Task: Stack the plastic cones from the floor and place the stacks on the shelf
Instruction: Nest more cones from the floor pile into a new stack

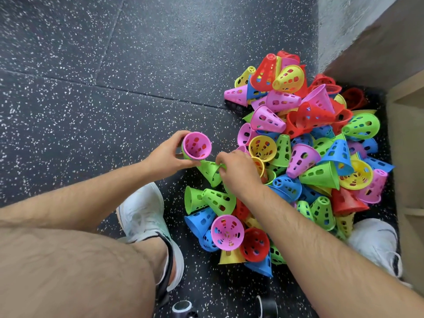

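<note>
A big heap of perforated plastic cones (305,157) in pink, red, yellow, green and blue lies on the dark speckled floor against a wooden shelf unit (406,138) at the right. My left hand (167,157) holds a short stack of cones (196,146) with a pink one on the outside, its open mouth facing up at me. My right hand (238,168) is closed with fingertips pinching a green cone (210,171) lying at the near edge of the heap, just below the stack.
My two white shoes (146,216) (378,242) stand on either side of the heap. A grey wall (339,28) rises at the top right. Round metal ends (182,307) of some gear show at the bottom edge. Open rubber floor (114,76) stretches to the left.
</note>
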The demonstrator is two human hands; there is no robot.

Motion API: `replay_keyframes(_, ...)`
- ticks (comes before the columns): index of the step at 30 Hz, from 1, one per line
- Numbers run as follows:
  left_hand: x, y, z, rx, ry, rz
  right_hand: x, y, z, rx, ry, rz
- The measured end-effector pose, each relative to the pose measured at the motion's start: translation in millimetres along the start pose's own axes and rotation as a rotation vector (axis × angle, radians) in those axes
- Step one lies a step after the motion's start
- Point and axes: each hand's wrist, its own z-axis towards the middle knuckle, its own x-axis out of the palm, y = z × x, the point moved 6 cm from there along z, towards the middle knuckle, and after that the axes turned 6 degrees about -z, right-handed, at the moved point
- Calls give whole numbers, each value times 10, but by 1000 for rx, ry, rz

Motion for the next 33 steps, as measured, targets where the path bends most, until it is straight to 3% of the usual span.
replay_keyframes(4, 7, 20, 24, -7, 21, -23, -117, -159, 92, 11, -139, 118)
replay_keyframes(10, 19, 66, 58, -13, 47, -12, -563, -396, 173, 143, -307, 568)
replay_keyframes(14, 39, 33, 65, -9, 62, -43, -686, -285, 219, 161, -360, 672)
replay_keyframes(21, 63, 49, 53, 0, 52, -62, -304, 37, 200, 17, -70, 399)
replay_keyframes(26, 70, 83, 22, 15, 63, -50, -224, 10, -34, -8, -121, 333)
replay_keyframes(28, 71, 95, 9, 21, 65, -51, -186, 91, -139, -117, -107, 282)
replay_keyframes(33, 59, 88, 11, 32, 70, -37, 112, 471, -382, -394, 171, 88)
